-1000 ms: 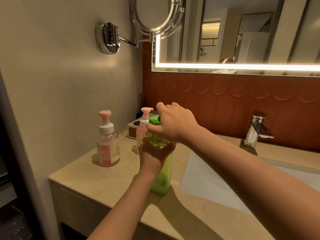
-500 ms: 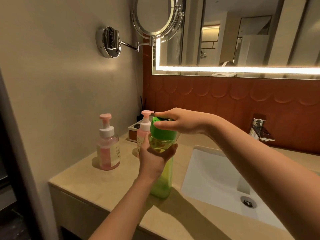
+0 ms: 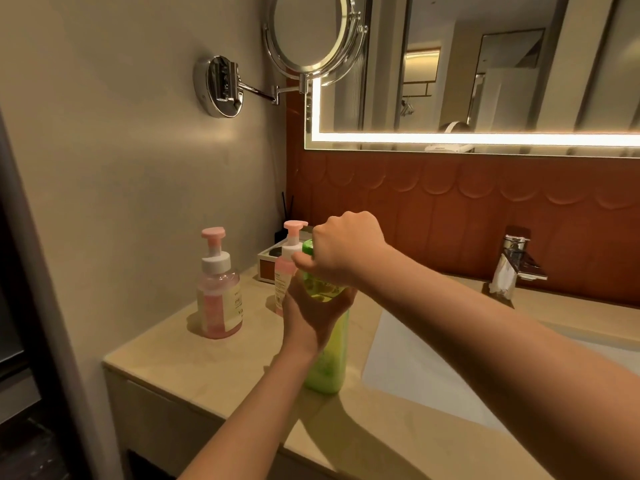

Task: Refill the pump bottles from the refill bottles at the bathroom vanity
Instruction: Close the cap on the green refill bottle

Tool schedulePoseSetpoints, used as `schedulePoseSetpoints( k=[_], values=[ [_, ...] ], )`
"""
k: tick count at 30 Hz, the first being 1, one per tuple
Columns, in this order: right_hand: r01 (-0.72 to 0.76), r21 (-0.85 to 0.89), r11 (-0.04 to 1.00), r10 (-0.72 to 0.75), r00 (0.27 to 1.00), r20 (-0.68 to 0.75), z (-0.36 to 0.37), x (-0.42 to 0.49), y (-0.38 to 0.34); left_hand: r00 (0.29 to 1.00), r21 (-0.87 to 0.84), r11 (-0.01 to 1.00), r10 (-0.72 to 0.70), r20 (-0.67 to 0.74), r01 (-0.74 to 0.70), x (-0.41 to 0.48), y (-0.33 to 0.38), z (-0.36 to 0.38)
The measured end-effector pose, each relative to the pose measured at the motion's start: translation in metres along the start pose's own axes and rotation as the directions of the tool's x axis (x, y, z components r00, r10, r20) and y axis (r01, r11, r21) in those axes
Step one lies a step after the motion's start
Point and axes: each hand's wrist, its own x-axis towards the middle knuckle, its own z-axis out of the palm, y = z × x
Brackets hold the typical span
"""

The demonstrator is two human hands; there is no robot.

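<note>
Beige vanity desk [image 3: 180, 362] beside sink [image 3: 433, 375]: green refill bottle [image 3: 329, 368] upright on it, left hand [image 3: 311, 317] wrapped round its shoulder, right hand [image 3: 343, 251] clenched over green cap [image 3: 307, 247], apparently unscrewing. Step: opening refill. Next: lift cap off, then open nearby pink pump bottle [image 3: 218, 299]

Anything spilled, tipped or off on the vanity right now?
Nothing stands out. Both pink pump bottles and the green refill bottle stand upright; left hand grips it, right hand grips its cap; no spill shows on the countertop.

Green cap [image 3: 307, 247] mostly under R hand [image 3: 346, 249]; pump-bottle labels [image 3: 233, 306] too blurry.
</note>
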Motion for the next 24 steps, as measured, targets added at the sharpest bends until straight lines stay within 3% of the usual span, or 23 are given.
schedulePoseSetpoints(
  k=[2, 5, 7, 9, 11, 13, 16, 19, 21, 24],
  values=[
    [-0.018, 0.107, 0.994, 0.018, 1.000, 0.002, 0.006, 0.000, -0.002, 1.000, 0.007, 1.000, -0.003, 0.011, 0.003, 0.000, 0.003, 0.002],
    [-0.097, 0.400, 0.911, 0.028, 0.984, 0.175, 0.012, 0.006, -0.004, 0.998, 0.009, 1.000, -0.018, 0.054, 0.018, -0.001, 0.004, 0.001],
    [-0.136, 0.605, 0.785, -0.016, 0.971, 0.240, 0.008, 0.008, 0.002, 0.999, 0.020, 1.000, -0.015, 0.048, 0.014, -0.002, 0.003, 0.000],
    [-0.197, 0.803, 0.563, -0.149, 0.931, 0.332, 0.001, 0.005, 0.016, 0.999, 0.037, 0.999, -0.013, 0.049, 0.011, -0.003, 0.005, -0.002],
    [-0.238, 0.851, 0.469, -0.270, 0.878, 0.395, -0.002, -0.002, 0.033, 0.997, -0.160, 0.985, -0.049, 0.054, 0.057, -0.003, 0.005, 0.000],
    [-0.163, 0.819, 0.550, -0.293, 0.881, 0.372, -0.001, -0.007, 0.041, 0.991, -0.273, 0.954, -0.104, 0.087, 0.125, -0.003, 0.008, 0.001],
    [-0.017, 0.705, 0.709, -0.221, 0.944, 0.245, -0.001, -0.005, 0.039, 0.994, -0.174, 0.979, -0.096, 0.047, 0.103, -0.002, 0.007, 0.002],
    [0.032, 0.478, 0.878, -0.120, 0.981, 0.154, -0.006, 0.001, 0.027, 0.988, -0.230, 0.961, -0.144, 0.046, 0.151, -0.001, 0.007, 0.000],
    [0.030, 0.351, 0.936, -0.069, 0.993, 0.099, -0.010, 0.001, 0.017, 0.986, -0.229, 0.959, -0.163, 0.041, 0.168, -0.001, 0.004, -0.001],
    [0.032, 0.153, 0.988, -0.024, 0.998, -0.058, -0.007, -0.002, 0.005, 0.997, -0.001, 0.997, -0.072, -0.012, 0.072, 0.000, 0.001, 0.001]
  ],
)
